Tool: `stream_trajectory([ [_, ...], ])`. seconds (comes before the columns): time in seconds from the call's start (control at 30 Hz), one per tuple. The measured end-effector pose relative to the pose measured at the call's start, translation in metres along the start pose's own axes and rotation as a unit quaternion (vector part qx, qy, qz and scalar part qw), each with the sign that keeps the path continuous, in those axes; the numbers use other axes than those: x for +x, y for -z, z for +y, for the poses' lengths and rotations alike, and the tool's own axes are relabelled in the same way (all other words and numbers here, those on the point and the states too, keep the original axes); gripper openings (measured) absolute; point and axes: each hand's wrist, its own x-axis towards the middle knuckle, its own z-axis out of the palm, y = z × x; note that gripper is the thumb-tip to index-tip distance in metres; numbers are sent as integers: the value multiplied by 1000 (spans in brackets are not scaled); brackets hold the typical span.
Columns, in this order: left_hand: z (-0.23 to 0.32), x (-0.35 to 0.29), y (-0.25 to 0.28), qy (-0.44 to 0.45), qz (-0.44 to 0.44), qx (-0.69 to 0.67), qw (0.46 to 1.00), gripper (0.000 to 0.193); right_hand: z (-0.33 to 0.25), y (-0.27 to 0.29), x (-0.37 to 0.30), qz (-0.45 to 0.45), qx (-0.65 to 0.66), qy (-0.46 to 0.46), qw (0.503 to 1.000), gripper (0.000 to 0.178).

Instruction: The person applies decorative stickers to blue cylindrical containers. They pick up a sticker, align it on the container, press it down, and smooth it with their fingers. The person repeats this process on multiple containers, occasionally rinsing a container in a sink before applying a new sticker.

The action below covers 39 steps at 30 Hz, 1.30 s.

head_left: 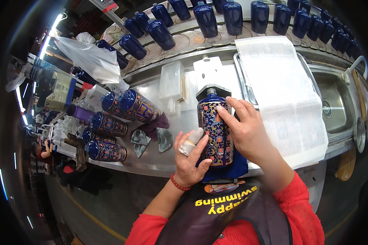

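Observation:
A dark blue bottle (216,134) covered in a colourful floral pattern is in front of me, its neck pointing away. My left hand (191,157) is at the bottle's left side, fingers apart, with fingertips touching the patterned surface. Pale wrapping (189,143) covers part of one or more of its fingers. From the right, my right hand (247,130) holds the bottle near its shoulder, thumb on the front and fingers at the upper right edge. Dark blue cloth (229,169) shows under the bottle's near end. The bottle's underside is hidden.
Several patterned bottles (140,107) stand to the left, beside greenish scraper-like pieces (164,139). A clear bottle-shaped container (171,83) sits behind. White sheets (280,77) cover a tray at right, near a metal sink (335,104). Plain blue bottles (205,19) line a conveyor at the back.

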Motion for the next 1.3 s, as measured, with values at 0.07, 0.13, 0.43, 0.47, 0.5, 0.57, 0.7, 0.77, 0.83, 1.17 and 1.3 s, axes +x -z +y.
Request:
stream_trajectory([
  [0.07, -4, 7, 2, -1, 4, 2, 1000, 59, -1, -3, 2, 9, 2, 6, 1000, 55],
  [0.13, -8, 16, 3, 9, -10, -2, 1000, 65, 0, -5, 4, 17, 0, 5, 1000, 55],
  [0.43, -16, 57, 2, -21, -83, 8, 996, 75, 15, -7, -6, 21, 113, -21, 993, 54],
  [0.47, -16, 60, 1, -29, -88, 15, 996, 76, 15, -8, -10, 22, 136, -28, 990, 53],
  [0.5, -16, 61, -1, -26, -87, 12, 996, 76, 14, -9, -14, 24, 161, -31, 986, 53],
  [0.57, -15, 63, -5, -22, -87, 1, 996, 77, 14, -12, -19, 10, 183, -48, 982, 53],
  [0.7, -11, 63, -6, 1, -107, -4, 994, 81, 16, -17, -26, -7, 204, -53, 978, 59],
  [0.77, -6, 62, -2, 19, -114, -25, 993, 89, 19, -18, -31, -12, 207, -53, 977, 61],
  [0.83, 8, 50, 11, 47, -145, -37, 988, 99, 23, -19, -36, -14, 209, -52, 976, 61],
  [1.17, 6, -18, -7, 90, -150, -95, 980, 109, 24, -25, -44, 6, 247, 4, 969, 62],
  [1.3, -6, -23, -4, 60, -141, -49, 987, 107, 21, -15, -41, -16, 231, 14, 973, 66],
])
